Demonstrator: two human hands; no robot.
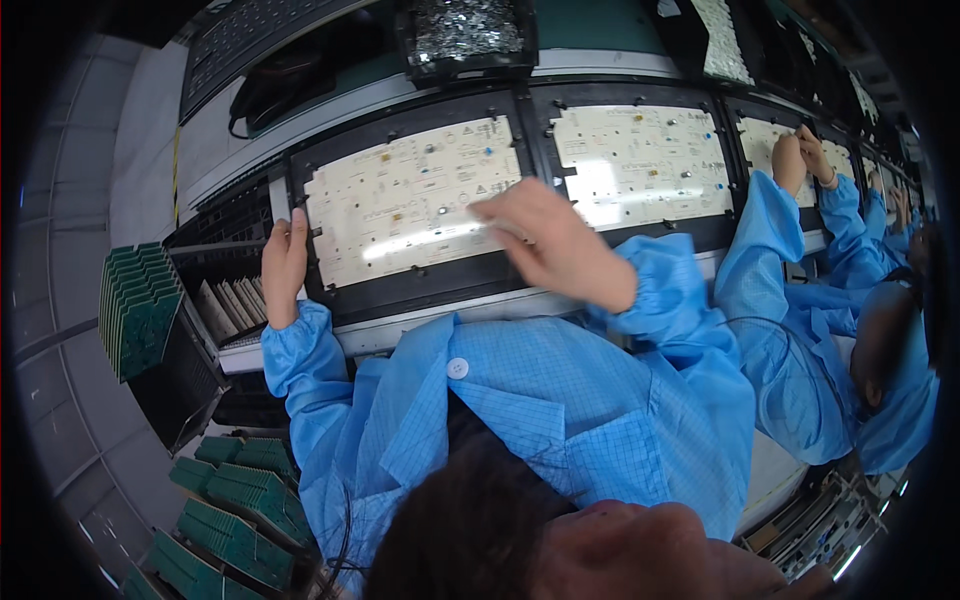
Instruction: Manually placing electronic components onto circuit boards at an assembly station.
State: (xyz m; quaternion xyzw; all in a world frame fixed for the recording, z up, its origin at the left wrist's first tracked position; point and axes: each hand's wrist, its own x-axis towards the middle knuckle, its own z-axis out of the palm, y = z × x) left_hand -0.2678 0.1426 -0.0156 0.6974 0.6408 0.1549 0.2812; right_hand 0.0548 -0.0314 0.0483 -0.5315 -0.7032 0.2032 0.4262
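Workroom: pale tiled floor (75, 250) is seen well to the left of the cream circuit board, which is used here as the landmark; a long desk (600, 35), green on top, is stretched beyond it.
Cream circuit board (390, 190): it is set flat in a black frame (405, 293), directly before the person; small components are dotted over it, and a streak of light is reflected across its lower part.
Left hand (284, 262): it is placed at the left edge of the cream circuit board's frame, fingers pointed away from the body; whether its grip is closed on the frame cannot be told.
Right hand (560, 245): it is held over the right part of the cream circuit board, fingers bent and thumb tucked below; whether anything is pinched in its grip cannot be told.
Parts bin (465, 35): small silvery pieces are heaped in it, beyond the cream circuit board.
Second cream board (645, 165): it is framed in black too, just right of the cream circuit board.
Co-worker's hands (790, 162): they are raised over another board, farther right of the cream circuit board.
Green boards (140, 310): they are stacked on edge, left of the cream circuit board.
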